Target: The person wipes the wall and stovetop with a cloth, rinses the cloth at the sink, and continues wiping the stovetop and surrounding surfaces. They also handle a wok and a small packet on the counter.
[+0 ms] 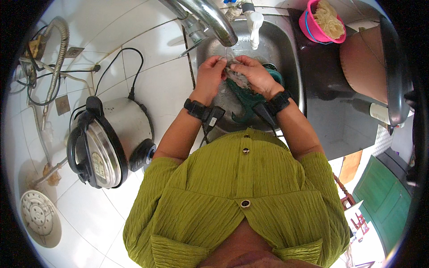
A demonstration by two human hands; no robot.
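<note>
My left hand [210, 77] and my right hand [256, 75] are close together over a stainless steel sink [288, 43]. Between their fingers is a pale, wet, limp item [237, 79], partly see-through; its exact kind cannot be made out. A thin stream of water falls onto it from the metal faucet [218, 23] above. Beneath my hands, a dark green item [244, 100] lies in the sink, partly covered by my right hand and wrist. Each wrist wears a black strap with a small device.
A white plastic tap [255, 28] juts over the sink's back edge. To the right, a pink bucket [306, 25] with pale fibrous material stands on the black countertop [330, 80]. An electric pressure cooker [117, 110] with a power cord is at left, near a round perforated plate [38, 212].
</note>
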